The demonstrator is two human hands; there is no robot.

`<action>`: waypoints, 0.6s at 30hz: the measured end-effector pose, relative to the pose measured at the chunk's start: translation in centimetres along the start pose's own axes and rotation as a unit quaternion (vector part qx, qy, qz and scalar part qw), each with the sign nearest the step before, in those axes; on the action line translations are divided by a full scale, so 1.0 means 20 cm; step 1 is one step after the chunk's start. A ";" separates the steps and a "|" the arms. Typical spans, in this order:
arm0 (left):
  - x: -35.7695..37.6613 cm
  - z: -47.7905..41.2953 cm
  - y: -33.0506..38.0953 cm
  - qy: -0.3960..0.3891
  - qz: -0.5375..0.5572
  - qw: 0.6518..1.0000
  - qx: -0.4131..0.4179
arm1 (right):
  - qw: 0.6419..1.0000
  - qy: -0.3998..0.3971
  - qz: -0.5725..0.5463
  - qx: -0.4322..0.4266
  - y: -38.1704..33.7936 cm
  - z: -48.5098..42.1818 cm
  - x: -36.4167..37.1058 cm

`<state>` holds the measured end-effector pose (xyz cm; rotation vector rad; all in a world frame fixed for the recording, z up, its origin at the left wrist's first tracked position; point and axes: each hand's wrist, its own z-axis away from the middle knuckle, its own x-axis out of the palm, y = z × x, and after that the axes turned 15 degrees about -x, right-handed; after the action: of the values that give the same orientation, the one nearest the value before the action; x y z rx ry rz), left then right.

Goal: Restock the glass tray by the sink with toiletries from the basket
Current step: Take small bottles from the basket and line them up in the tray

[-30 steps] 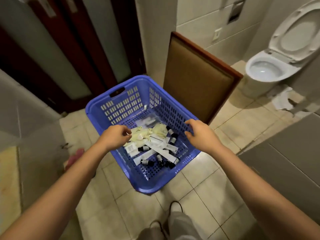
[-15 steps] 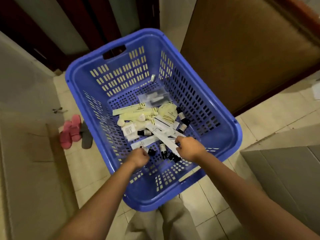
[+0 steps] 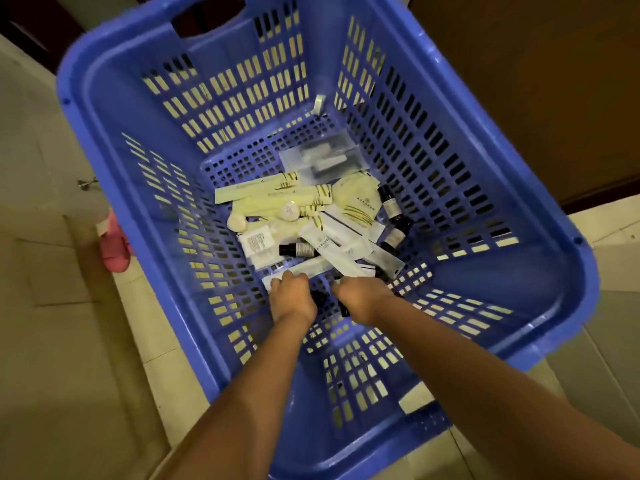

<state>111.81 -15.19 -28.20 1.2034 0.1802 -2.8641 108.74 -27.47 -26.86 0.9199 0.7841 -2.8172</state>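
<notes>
Blue plastic basket [image 3: 485,282] with slotted walls and floor and a handle cut-out at its far end, seen from above against the tiled floor [image 3: 69,341]. The toiletries [image 3: 311,216] lie in a loose heap on the basket's floor, toward its middle and far side. They include pale yellow packets [image 3: 273,188] with gold stripes, long white sachets [image 3: 332,244] lying crosswise, small dark bottles [image 3: 298,249] with printed labels, a round wrapped soap [image 3: 290,211] and a clear pouch [image 3: 322,157] at the back. 1 small white item [image 3: 319,102] rests against the far wall, apart from the heap. Outside the basket, a pink slipper [image 3: 116,244] lies just beside its left rim, and a brown panel [image 3: 519,64] stands beyond its right side. Both your arms reach down over the near rim. Your left hand [image 3: 291,299] sits at the near edge of the heap, knuckles up, its fingers curled down onto the end of a white sachet. Your right hand [image 3: 360,299] lies just beside it, fingers bent down among dark bottles, with 1 dark cap [image 3: 320,297] between the 2 hands. The fingertips are hidden under the knuckles, so you cannot tell whether either hand grips anything.
</notes>
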 end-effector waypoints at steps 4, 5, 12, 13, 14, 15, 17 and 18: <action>0.05 -0.03 0.05 0.015 -0.049 0.998 0.020 | 0.998 0.000 0.065 -0.017 0.03 -0.09 -0.04; 0.05 -0.04 0.06 0.011 -0.054 0.998 0.018 | 0.997 0.013 0.074 -0.014 0.04 -0.10 -0.04; 0.08 -0.10 0.06 -0.013 -0.110 0.994 -0.020 | 0.996 0.078 -0.004 0.046 0.14 -0.20 0.04; 0.08 -0.11 0.05 -0.017 -0.113 0.993 -0.026 | 0.994 0.098 -0.002 0.045 0.15 -0.22 0.06; 0.09 -0.11 0.04 -0.021 -0.115 0.993 -0.033 | 0.994 0.101 0.019 0.036 0.15 -0.22 0.07; 0.09 -0.11 0.03 -0.025 -0.115 0.992 -0.038 | 0.995 0.085 0.037 0.029 0.15 -0.23 0.07; 0.10 -0.11 0.02 -0.027 -0.115 0.992 -0.038 | 0.997 0.031 0.060 0.034 0.13 -0.23 0.05; 0.11 -0.11 0.03 -0.027 -0.114 0.992 -0.038 | 0.995 0.003 0.093 0.030 0.11 -0.23 0.04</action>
<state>111.93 -15.42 -31.37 1.1596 0.4495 -3.0445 111.02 -27.04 -31.38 0.9561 0.5832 -2.6900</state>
